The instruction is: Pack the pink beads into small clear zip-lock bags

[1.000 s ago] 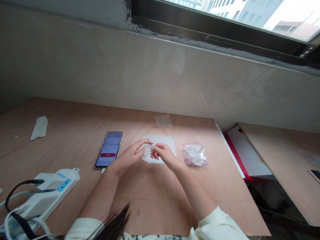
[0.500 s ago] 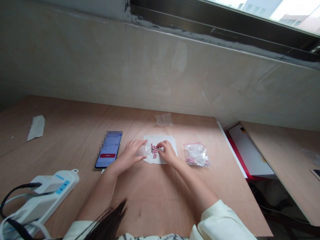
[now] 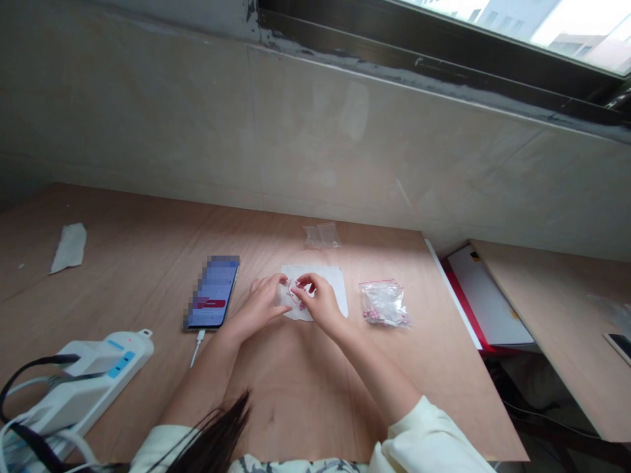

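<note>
My left hand (image 3: 269, 299) rests at the left edge of a white paper sheet (image 3: 336, 282). Between its thumb and fingers is a small clear zip bag (image 3: 290, 290) with a red line at its mouth. My right hand (image 3: 318, 299) reaches over the sheet, thumb and forefinger close together at the bag's mouth. What those fingertips hold is too small to make out. Several pink beads (image 3: 302, 305) lie on the sheet, partly hidden beneath my right hand.
Right of the sheet lies a clear zip bag with pink beads (image 3: 385, 304). Empty clear bags (image 3: 322, 235) lie behind. A phone (image 3: 214, 292) on a white cable is to the left, with a power strip (image 3: 106, 368) nearer me. A paper scrap (image 3: 69, 247) lies far left.
My right hand has moved left from the bead pile to the mouth of the small bag. My left hand stays at the bag, nearly in place.
</note>
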The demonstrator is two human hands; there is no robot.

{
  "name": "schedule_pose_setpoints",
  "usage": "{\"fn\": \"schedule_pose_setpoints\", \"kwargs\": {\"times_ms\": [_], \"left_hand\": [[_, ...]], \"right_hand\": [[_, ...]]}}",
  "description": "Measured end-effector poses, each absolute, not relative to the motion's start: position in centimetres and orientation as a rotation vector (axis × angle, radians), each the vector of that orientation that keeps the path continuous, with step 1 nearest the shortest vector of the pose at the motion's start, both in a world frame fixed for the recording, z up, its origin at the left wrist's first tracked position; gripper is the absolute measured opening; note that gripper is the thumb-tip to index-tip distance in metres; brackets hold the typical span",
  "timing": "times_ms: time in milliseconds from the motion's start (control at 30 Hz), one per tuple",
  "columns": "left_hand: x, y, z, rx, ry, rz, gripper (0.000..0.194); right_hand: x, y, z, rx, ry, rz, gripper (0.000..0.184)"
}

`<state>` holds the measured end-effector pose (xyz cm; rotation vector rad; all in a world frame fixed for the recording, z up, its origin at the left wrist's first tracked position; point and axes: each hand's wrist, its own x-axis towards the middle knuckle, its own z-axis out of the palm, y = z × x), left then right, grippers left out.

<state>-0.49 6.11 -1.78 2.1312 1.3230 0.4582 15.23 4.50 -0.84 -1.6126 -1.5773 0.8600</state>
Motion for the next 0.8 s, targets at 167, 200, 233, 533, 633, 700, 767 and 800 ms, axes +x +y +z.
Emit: {"fn": "schedule_pose_setpoints", "kwargs": {"times_ms": [167,200,233,533,633,700,767,800], "left_hand": [[-1.2,5.9,-1.7,2.114,1.358,0.476,0.042],[-1.4,5.9,-1.7,2.115,1.357,0.473,0.042],[-1.5,5.8,-1.7,2.115,1.358,0.468,0.042],[-1.4,5.4,-1.5,2.117,1.359,0.418,0.041],[-1.4,5.5,-1.6,2.121,1.341,0.409,0.04],[-1.3,5.5,-1.7,2.124,1.329,0.395,0.039],[-1.2,5.4,-1.8,2.126,1.316,0.386,0.04],[-1.1,5.3,-1.7,2.126,1.307,0.385,0.04]], "right_hand": [[15.6,2.8,-2.7,-1.89,-1.624,0.629,0.009],[15.6,2.4,-3.1,-1.915,-1.67,0.637,0.007],[15.7,2.1,-3.4,-1.926,-1.708,0.649,0.005],[15.6,1.5,-4.1,-1.841,-1.76,0.653,0.007],[15.9,1.2,-4.4,-1.802,-1.75,0.654,0.008],[16.0,1.1,-4.3,-1.771,-1.716,0.667,0.007],[15.8,1.3,-3.9,-1.734,-1.631,0.708,0.006],[15.7,1.4,-3.5,-1.705,-1.589,0.74,0.006]]}}
